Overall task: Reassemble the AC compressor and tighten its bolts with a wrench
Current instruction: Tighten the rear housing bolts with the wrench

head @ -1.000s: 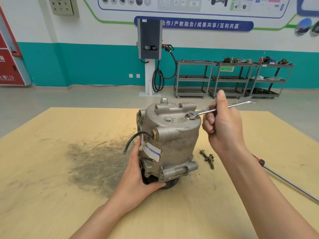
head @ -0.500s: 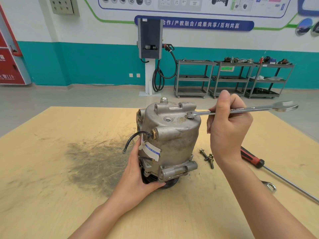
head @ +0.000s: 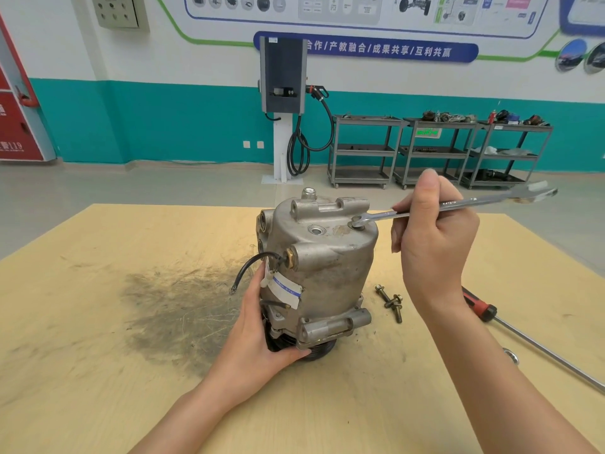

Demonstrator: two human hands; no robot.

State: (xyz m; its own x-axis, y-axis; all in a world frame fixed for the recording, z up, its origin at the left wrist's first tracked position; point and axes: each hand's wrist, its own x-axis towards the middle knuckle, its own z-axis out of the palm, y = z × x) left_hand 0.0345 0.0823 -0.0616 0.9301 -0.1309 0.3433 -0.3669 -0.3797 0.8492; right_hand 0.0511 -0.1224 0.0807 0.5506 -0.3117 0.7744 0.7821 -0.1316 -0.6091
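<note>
Two loose bolts lay on the wooden table just right of the upright compressor. The left hand wrapped its base, thumb under the pulley. The right hand had its fingers curled round the wrench, whose ring end sat on a top bolt. Keeping that ring flat and fully seated, with the base braced, would likely prevent slipping.

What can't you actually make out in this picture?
Head view only:
- Bolt head on the compressor: covered by the ring end of the wrench.
- Pulley under the compressor: mostly hidden by the housing and the left hand.
- Screwdriver: handle end behind the right hand's forearm, tip cut off by the right edge.
- Label text: too small.
</note>
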